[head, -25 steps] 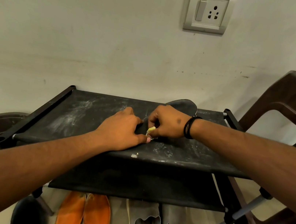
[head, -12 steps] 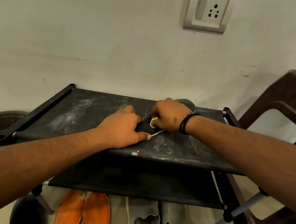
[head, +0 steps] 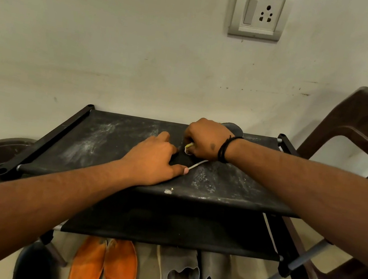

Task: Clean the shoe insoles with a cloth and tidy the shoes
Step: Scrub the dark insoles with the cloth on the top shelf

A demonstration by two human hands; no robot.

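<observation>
Left hand (head: 155, 159) is pressing flat, fingers spread, on the dark insole (head: 233, 129) lying on the shoe rack (head: 97, 140) top shelf, likely pinning it, while right hand (head: 204, 140) is gripping a small yellowish cloth (head: 188, 145), rubbing the surface

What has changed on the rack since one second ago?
The right hand with the cloth has slid along the insole toward the wall. The left hand still presses the insole's near end on the rack.

Dusty matt fabric shelf (head: 111, 142); seemingly plastic chair (head: 356, 131)
</observation>
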